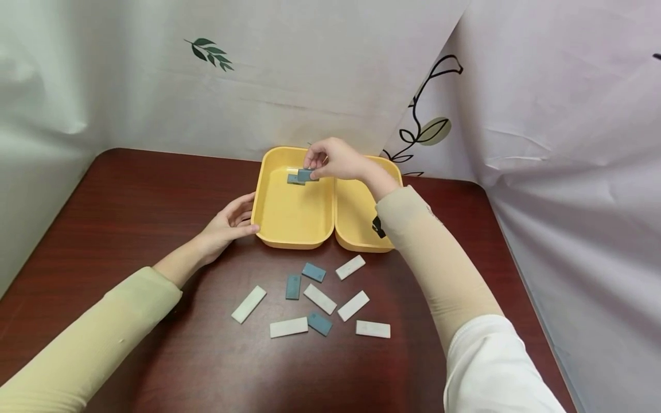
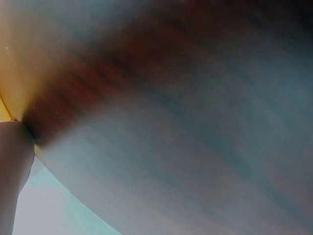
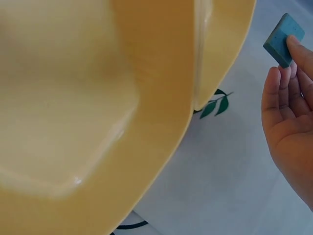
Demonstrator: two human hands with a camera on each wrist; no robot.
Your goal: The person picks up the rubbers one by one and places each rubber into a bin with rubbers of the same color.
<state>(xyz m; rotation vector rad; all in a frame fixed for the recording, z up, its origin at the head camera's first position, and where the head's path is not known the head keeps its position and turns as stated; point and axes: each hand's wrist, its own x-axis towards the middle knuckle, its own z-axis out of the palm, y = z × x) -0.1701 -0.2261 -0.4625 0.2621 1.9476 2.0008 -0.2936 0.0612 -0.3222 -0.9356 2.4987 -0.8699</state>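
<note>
Up it goes in view: a flat, blue-grey rectangular tile [image 1: 305,175], held above the left half of a yellow plastic two-part case [image 1: 294,221], a matching tile [image 1: 292,179] lying inside. Right hand [image 1: 338,159] pinches it, thumb against fingertips; left hand [image 1: 227,229], fingers relaxed, touches the case's outer wall. Right sleeve [image 1: 431,258] hides part of the right half. Nearer on the red-brown table [image 1: 129,201]: three blue-grey tiles [image 1: 292,287], six longer white tiles [image 1: 320,299].
</note>
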